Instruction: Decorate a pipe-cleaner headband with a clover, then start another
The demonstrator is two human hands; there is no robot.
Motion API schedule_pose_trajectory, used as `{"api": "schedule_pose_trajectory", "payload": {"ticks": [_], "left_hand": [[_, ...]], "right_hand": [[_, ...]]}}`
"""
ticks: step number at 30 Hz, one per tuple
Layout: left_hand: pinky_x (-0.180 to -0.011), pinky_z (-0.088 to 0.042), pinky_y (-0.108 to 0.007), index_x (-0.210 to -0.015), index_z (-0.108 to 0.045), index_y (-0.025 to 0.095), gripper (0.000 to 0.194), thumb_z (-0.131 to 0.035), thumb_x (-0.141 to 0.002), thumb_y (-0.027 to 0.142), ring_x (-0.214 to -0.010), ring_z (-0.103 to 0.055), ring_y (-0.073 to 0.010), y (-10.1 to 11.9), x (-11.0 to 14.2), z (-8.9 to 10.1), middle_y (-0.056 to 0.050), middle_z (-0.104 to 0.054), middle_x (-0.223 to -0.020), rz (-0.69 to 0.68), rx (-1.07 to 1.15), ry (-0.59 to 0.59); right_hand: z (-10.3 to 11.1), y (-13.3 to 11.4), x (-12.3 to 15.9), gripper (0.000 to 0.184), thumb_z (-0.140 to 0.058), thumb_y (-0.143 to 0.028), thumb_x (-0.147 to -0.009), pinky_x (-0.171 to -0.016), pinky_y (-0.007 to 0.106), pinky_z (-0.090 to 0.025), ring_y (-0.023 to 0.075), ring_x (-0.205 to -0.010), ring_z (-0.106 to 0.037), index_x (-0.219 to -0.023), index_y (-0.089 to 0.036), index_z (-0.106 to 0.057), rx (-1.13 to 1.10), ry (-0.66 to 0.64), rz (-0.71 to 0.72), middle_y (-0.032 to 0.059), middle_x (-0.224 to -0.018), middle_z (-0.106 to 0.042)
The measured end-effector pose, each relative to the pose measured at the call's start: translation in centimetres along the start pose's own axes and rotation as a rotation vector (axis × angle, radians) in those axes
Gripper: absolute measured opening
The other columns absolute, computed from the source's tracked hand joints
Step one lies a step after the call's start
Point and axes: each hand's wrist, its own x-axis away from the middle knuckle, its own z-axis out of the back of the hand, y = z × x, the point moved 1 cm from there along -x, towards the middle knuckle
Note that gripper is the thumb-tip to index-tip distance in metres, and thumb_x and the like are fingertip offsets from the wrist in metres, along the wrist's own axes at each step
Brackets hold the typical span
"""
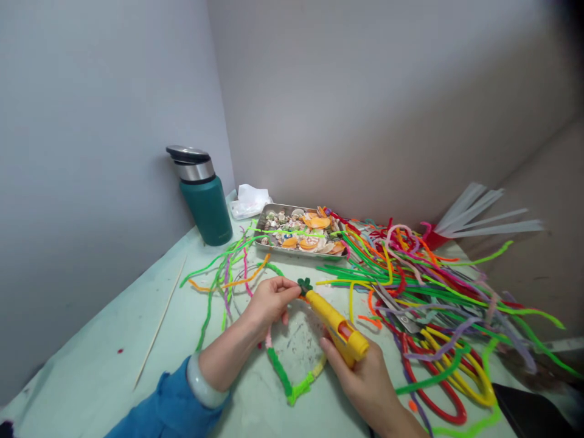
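Observation:
My right hand is wrapped round the grip of a yellow glue gun, which points up and to the left. Its nozzle end meets a small dark green flower-shaped piece. With thumb and forefinger, my left hand pinches that piece at its left edge. Below both hands, a loop of coloured pipe cleaners in pink, green and yellow lies on the table. Its upper part is partly hidden behind my left hand and the glue gun.
A metal tray of shells stands at the back. A teal bottle is at the left, near a thin wooden stick. Pipe cleaners crowd the right side with scissors among them. Clear strips stick out of a red holder.

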Motion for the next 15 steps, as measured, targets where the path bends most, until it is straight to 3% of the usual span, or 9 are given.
{"api": "schedule_pose_trajectory", "payload": {"ticks": [15], "left_hand": [[-0.026,-0.023,-0.015,-0.075,-0.053,0.013,0.026,-0.067,-0.066,0.034,-0.024,-0.033,-0.0004,0.2,0.08,-0.08,0.006,-0.052,-0.054,0.003,0.015,-0.009]], "right_hand": [[0.12,-0.21,-0.07,0.015,-0.053,-0.029,-0.083,-0.067,0.028,-0.051,0.0192,-0.073,-0.064,-0.088,-0.016,-0.06,0.008,0.008,0.009,0.0057,-0.079,-0.066]]}}
